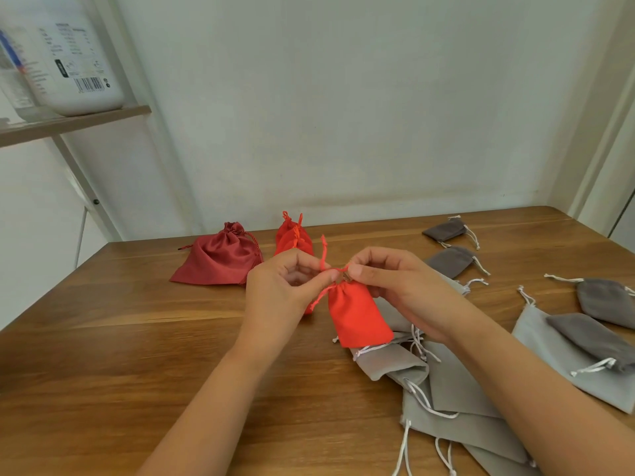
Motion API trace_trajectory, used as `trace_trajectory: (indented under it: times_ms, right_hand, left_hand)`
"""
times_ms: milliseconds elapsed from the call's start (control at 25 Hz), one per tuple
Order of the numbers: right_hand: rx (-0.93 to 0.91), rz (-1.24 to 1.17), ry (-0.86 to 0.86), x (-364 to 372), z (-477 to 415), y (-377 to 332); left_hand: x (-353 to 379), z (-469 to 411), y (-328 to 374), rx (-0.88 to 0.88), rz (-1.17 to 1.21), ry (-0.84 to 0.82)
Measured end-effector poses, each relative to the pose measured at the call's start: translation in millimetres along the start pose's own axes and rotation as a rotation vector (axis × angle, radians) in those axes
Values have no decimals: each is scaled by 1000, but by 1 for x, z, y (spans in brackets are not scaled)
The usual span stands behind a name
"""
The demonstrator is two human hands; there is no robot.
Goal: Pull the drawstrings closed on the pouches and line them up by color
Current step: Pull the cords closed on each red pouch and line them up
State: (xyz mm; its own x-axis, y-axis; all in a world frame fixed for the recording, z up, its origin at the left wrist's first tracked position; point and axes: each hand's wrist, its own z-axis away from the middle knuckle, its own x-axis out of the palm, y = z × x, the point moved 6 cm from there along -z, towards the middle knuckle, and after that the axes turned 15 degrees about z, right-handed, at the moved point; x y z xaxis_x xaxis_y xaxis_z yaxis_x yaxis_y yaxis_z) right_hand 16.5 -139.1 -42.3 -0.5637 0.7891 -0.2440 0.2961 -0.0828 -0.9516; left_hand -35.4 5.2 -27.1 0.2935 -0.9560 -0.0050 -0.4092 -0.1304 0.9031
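A small bright red pouch (359,314) hangs above the wooden table (137,338), its neck gathered. My left hand (285,286) pinches its red drawstring on the left of the neck. My right hand (395,283) pinches the string on the right. At the back lie a dark red satin pouch (220,259), cinched, and a stack of bright red pouches (292,240). Two dark grey pouches (446,230) (452,259) sit in a column at the back right.
Several light grey pouches (457,400) with white strings lie heaped under my right forearm. More dark grey pouches (604,302) rest on a light grey one (549,352) at the right edge. A shelf (68,125) with a white container (75,56) stands at left.
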Motion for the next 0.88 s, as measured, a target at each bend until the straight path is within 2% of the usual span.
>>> trace_trajectory:
  times_ms: [80,240,400,560,880]
  right_hand:
    - [-13,-37,-14,2,0,-1]
    - [-31,-76,-45,8,0,-1]
    - [-3,20,-7,8,0,1]
    - [-88,64,42,7,0,-6]
    - [-96,217,187,-8,2,-8]
  left_hand:
    - [-1,3,5,76,-84,47]
    - [-5,3,4,120,-38,120]
    - [5,6,4,121,11,28]
    - [5,6,3,126,-7,31]
    - [10,6,2,94,79,-9]
